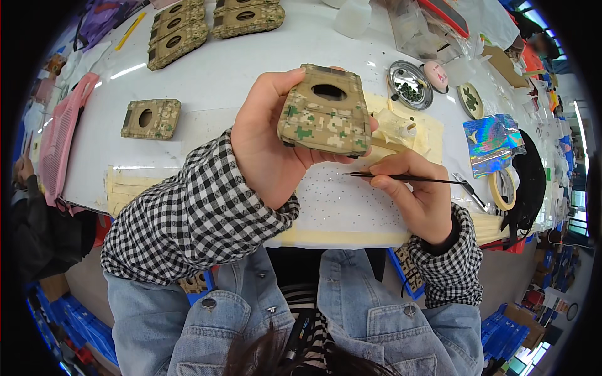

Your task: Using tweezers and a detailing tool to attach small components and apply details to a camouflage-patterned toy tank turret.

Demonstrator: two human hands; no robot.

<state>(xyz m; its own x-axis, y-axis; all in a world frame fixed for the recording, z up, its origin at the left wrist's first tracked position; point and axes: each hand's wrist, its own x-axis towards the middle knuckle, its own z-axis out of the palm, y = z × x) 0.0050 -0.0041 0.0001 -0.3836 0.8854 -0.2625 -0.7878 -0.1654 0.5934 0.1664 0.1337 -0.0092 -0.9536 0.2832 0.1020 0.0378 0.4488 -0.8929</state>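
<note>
My left hand (266,153) is raised over the table, its fingers wrapped round a camouflage-patterned model vehicle hull (329,122) with an oval hole in its top. The hull is tilted, its hole end farther from me. Between the fingertips of my right hand (417,203) is a dark, thin pair of tweezers (433,180). Its tip points left, just below the hull and apart from it. Under both hands, many tiny specks lie scattered on a white work sheet (351,216) bordered with tape. Another camouflage hull (152,119) rests on the table to the left.
More camouflage hulls (248,19) stand at the back left near a yellow pen (130,31). To the right are a round metal dish (428,94) of small dark green parts, a shiny pouch (492,147) and a tape roll (512,199). A pink basket (66,141) leans at the left edge.
</note>
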